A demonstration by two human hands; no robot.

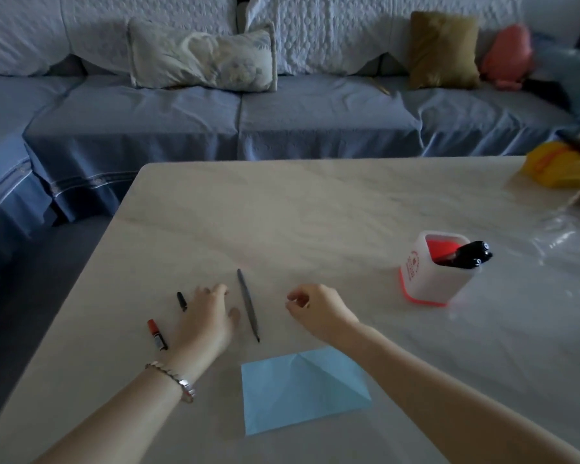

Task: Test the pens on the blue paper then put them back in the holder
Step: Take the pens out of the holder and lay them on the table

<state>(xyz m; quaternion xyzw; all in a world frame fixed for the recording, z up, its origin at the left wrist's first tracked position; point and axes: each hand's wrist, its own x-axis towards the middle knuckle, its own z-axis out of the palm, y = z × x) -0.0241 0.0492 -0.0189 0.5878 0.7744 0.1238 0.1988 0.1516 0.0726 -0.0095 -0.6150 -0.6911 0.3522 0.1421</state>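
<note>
Resting flat and empty beside the grey pen (248,304), the left hand (205,321) steadies while the half-curled, empty right hand (315,311) hovers, presumably to pick it up.

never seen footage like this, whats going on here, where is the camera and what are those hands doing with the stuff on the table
There is one picture, taken by a camera worn on a person's head, looking forward and down, so you see their own two bare arms reaching out. No machine is involved.

The left hand, with a bracelet on the wrist, hovers or rests palm down over the pale table. The right hand is loosely curled; neither seems to hold anything.

On the table lie a long thin grey pen, a short black piece that may be a cap, a red and black marker and a creased blue paper. To the right stands a white holder with black markers inside. A sofa with cushions sits behind.
</note>
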